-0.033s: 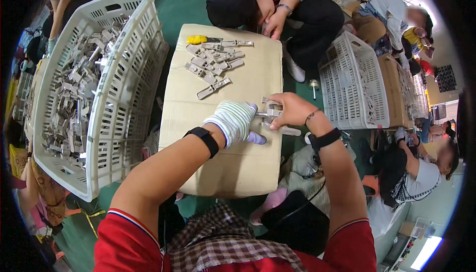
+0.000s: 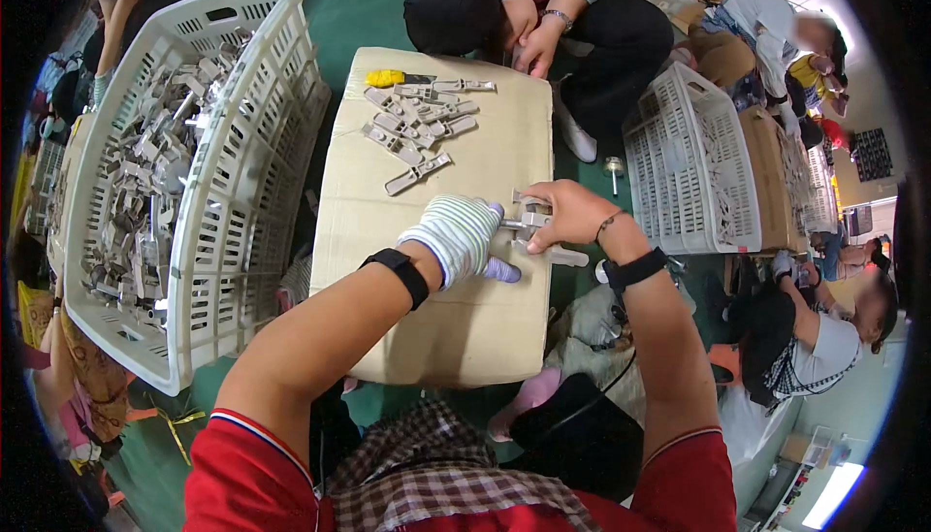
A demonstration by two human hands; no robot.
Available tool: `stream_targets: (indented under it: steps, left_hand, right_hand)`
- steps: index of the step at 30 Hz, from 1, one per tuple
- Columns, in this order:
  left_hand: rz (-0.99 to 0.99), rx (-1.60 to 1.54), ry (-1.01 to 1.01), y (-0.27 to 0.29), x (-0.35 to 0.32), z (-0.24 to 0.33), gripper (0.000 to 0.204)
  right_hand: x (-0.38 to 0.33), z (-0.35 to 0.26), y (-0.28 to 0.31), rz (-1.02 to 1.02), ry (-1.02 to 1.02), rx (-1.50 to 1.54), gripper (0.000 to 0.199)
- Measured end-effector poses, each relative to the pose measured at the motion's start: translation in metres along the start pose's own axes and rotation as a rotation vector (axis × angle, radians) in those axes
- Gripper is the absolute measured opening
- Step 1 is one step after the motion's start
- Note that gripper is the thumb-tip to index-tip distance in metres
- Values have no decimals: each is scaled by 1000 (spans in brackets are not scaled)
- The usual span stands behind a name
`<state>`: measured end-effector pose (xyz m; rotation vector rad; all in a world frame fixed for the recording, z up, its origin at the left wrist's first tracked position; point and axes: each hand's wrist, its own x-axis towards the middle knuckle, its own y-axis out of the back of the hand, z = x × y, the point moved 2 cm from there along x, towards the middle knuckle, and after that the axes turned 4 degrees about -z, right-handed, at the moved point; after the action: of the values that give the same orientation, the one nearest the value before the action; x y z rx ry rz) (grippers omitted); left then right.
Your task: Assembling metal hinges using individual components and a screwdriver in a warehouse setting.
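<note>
My right hand (image 2: 574, 214) is bare, its thumb and fingers closed round a grey-beige plastic fitting (image 2: 531, 221) over the right side of the cardboard-topped work surface (image 2: 427, 338). A short tube end of the fitting points left into my left hand (image 2: 454, 239), which wears a striped glove. The left fingers curl about that end and are partly hidden, with the thumb held lower and apart. Below my right hand a flat piece of the same colour (image 2: 569, 257) sticks out; whether it joins the fitting is unclear. Farther up lie several similar long plastic pieces (image 2: 417, 123) in a loose pile.
A yellow-handled tool (image 2: 385, 77) lies by the pile. At left stands a large white crate (image 2: 242, 134) full of fittings; another white crate (image 2: 693, 159) is at right. Opposite, a person (image 2: 543, 8) sits with hands together. A metal part (image 2: 614, 168) rests on the floor.
</note>
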<state>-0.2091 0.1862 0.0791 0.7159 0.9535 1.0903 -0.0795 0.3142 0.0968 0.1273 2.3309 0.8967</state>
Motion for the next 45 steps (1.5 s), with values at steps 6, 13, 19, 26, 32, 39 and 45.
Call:
stream_targets:
  steps: [6,13,19,26,32,39,45]
  left_hand:
    - [39,31,1,0,11,4,77]
    - [123,-6,24,-10,40,-5,66]
    - [-59,-5,29,1,55,-3,68]
    - [-88,71,-2,2,60,-9,71]
    - [-111,73,-31,10,68,-10,70]
    - [-168,10,66,29,67,-7,70]
    - [-23,-82,-72,37,58,3,62]
  right_hand:
    - [22,6,15,-133,-12,-79,66]
    - [33,16,28,-205,-25,69,68]
    - [12,25,28,167,154,-64,75]
    - [-33,-5,-2,460,230,-566,79]
    - [-25,-1,3,479,204,-627,83]
    - [4,17,28,313,183,-479,71]
    - [21,35,46,149,108,-202,70]
